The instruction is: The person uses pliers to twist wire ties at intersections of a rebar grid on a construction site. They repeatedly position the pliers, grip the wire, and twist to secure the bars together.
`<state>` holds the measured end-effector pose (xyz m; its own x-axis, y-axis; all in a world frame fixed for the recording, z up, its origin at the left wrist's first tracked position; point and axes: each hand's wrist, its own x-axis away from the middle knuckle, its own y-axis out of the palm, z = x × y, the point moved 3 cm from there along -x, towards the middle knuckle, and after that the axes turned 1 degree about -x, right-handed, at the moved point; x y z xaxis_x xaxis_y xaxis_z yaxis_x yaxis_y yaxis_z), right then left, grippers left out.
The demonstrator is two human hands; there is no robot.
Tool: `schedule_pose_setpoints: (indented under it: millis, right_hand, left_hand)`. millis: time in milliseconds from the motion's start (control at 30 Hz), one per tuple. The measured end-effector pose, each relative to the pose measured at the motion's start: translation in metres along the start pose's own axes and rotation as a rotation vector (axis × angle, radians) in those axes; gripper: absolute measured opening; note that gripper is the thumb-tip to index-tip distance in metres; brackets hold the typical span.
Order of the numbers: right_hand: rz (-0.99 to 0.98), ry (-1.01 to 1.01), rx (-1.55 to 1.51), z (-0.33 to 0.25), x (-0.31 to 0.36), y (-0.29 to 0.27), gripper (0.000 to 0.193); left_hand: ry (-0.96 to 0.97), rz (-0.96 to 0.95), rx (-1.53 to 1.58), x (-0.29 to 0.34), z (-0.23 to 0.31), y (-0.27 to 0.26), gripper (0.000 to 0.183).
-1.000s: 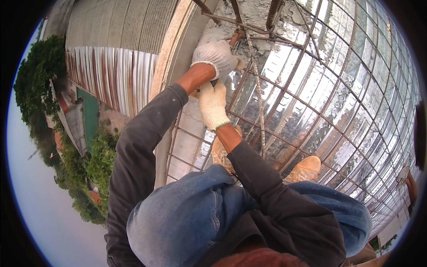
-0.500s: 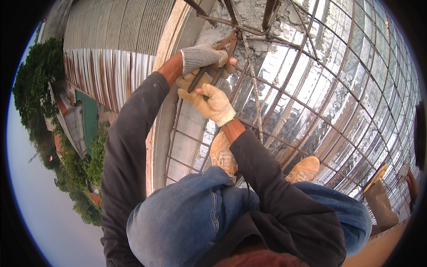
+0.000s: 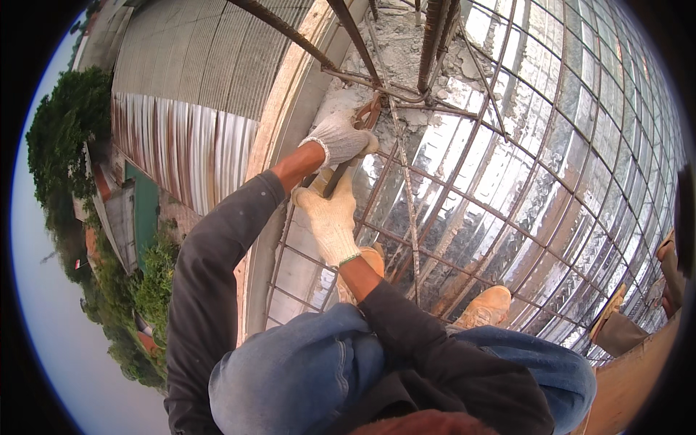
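Pincers (image 3: 369, 110) at the Foot of the Rebar (image 3: 354, 43)

The left hand (image 3: 338, 138), gloved, is clenched around the pincers just below their head. The right hand (image 3: 328, 221), also gloved, grasps the handles lower down; I cannot tell how far its fingers wrap. Whether the pincers themselves are closed is unclear. The wooden edge (image 3: 279, 90) runs to the left, and 2 shoes (image 3: 484, 307) stand among the mesh bars.

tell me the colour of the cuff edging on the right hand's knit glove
Green cuff edging on a cream knit glove, best in the head view.
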<state>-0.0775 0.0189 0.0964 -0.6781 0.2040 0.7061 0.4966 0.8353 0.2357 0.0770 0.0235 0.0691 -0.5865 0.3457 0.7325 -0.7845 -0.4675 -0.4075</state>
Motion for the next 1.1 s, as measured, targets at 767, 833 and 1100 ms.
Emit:
schedule_pose_setpoints:
  millis: [767, 833, 1100]
  right_hand:
    - [-0.373, 0.197, -0.957, 0.045, -0.066, -0.013, 0.011]
    - [-0.163, 0.255, -0.822, 0.031, -0.057, -0.019, 0.011]
    - [-0.254, 0.205, -0.825, 0.019, -0.053, -0.002, 0.03]
  left_hand:
    - [0.262, 0.431, -0.585, 0.012, 0.036, -0.005, 0.083]
    - [0.28, 0.445, -0.582, 0.013, 0.033, -0.001, 0.081]
    - [0.133, 0.309, -0.503, 0.031, 0.042, -0.009, 0.078]
